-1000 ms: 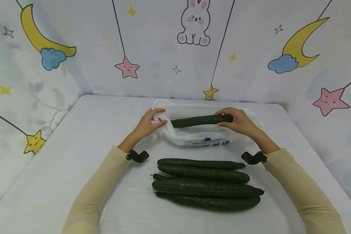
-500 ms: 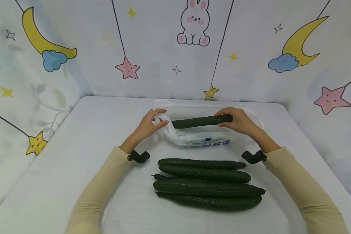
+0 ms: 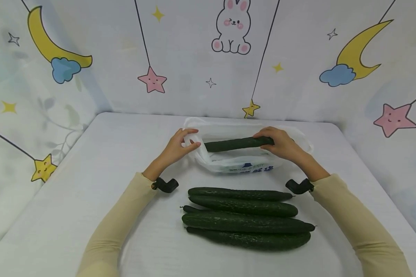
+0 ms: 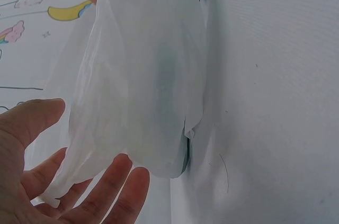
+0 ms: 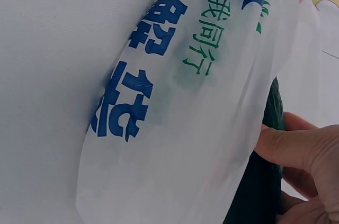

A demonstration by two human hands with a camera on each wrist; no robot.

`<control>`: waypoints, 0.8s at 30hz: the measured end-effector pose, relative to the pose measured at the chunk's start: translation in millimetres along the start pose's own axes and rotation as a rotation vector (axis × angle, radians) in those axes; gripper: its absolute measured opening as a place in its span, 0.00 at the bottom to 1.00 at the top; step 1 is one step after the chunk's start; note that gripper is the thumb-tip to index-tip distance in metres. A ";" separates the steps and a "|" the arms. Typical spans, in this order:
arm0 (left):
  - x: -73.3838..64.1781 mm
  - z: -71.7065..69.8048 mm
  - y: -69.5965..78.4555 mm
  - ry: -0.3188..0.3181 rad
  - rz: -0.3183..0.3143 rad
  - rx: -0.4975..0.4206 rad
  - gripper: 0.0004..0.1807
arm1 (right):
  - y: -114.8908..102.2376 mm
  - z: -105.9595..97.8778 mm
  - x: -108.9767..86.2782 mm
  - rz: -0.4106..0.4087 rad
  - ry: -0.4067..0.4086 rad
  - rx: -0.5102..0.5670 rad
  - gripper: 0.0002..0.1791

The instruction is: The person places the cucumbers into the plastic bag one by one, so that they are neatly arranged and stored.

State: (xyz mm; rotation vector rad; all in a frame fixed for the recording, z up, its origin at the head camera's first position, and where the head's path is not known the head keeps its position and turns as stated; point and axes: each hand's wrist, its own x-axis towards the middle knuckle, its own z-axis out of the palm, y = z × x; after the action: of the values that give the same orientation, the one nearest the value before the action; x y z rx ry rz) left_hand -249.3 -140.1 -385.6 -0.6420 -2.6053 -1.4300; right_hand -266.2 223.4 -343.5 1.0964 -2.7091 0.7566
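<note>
A dark green cucumber (image 3: 228, 144) lies lengthwise in the mouth of a white translucent plastic bag (image 3: 222, 166), which rests on its side. My right hand (image 3: 282, 144) grips its right end, the thumb in front and the other fingers behind; the bag's wall hides part of this in the right wrist view. At the bag's left end is my left hand (image 3: 176, 146), thumb and fingers spread apart and touching the plastic edge. A strip of the bag (image 4: 53, 201) passes among its fingers in the left wrist view. Blue and green printing marks the bag's near side.
In front of the bag, several more cucumbers (image 3: 242, 222) lie side by side on the white-covered table (image 3: 72, 184). Behind stands a pale cloth backdrop (image 3: 187, 50) with printed moons, stars and a rabbit. Black wrist cameras (image 3: 166, 185) hang under both wrists.
My right hand has shifted very slightly left, with the cucumber still gripped. The left hand and bag look almost unchanged; the whole head view shifts a little.
</note>
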 end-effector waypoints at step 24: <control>0.6 0.0 -0.3 -0.009 -0.005 -0.007 0.28 | 7.6 7.6 3.8 -0.006 -0.025 -0.013 0.23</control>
State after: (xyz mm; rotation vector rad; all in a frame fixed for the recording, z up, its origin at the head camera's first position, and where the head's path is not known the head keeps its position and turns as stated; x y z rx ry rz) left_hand -250.0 -140.0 -385.7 -0.6450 -2.6115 -1.4411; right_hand -273.6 222.0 -352.0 1.1174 -2.7262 0.7277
